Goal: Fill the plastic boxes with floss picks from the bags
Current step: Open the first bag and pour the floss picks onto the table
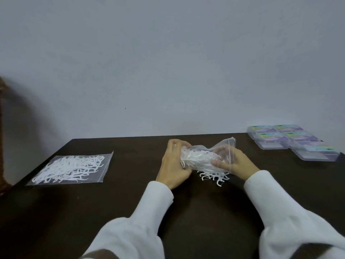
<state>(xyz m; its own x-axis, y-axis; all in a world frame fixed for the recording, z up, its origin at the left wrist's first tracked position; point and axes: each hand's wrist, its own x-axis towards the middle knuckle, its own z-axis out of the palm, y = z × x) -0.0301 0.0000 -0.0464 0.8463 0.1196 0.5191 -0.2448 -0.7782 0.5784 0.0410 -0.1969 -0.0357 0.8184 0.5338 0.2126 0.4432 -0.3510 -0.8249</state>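
Item: clear zip bag of white floss picks [201, 157], held just above the middle of the dark table [130, 202], between your two hands. Your left hand [174, 163] had its fingers curled round one end of the bag; your right hand [230, 162] pinched the other end, thumb pressed on the plastic. A small heap of loose picks [214, 177] lay on the table directly beneath the bag, touching its underside. A second bag of picks [71, 168] lay flat, well apart at your left. Six lidded plastic boxes [291, 142] sat in a cluster at the far right corner; whether any was filled could not be told. Risks, as judged: the picks were tangled, so a hard shake could have dumped them all at once and scattered some off the table edge; the boxes stood well away from the heap, so carrying handfuls across could have dropped picks along the way.
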